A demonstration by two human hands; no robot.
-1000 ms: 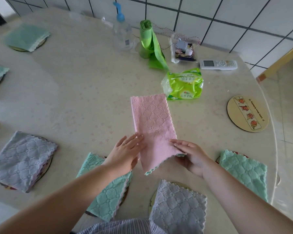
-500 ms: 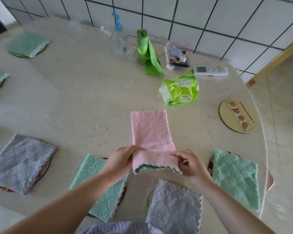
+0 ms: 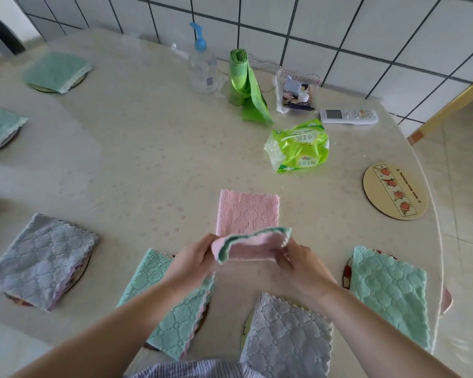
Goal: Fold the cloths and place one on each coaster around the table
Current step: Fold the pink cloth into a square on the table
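I'm looking at a home dining corner: a round table [image 3: 120, 159] against a white tiled wall [image 3: 339, 28], with a soap pump bottle [image 3: 201, 69], tissue pack [image 3: 298, 145] and remote [image 3: 348, 115] at upper centre.

Both hands pinching pink cloth [image 3: 247, 214] near edge, left hand [image 3: 194, 259], right hand [image 3: 298, 259], bare coaster [image 3: 395, 190] right

surface [image 3: 126, 159]: round, pale, speckled
near edge: folded cloths laid on coasters
right: bare coaster [image 3: 395, 190]
far side: pump bottle [image 3: 201, 69], green bag roll [image 3: 243, 85], tissue pack [image 3: 298, 145], remote [image 3: 348, 115]
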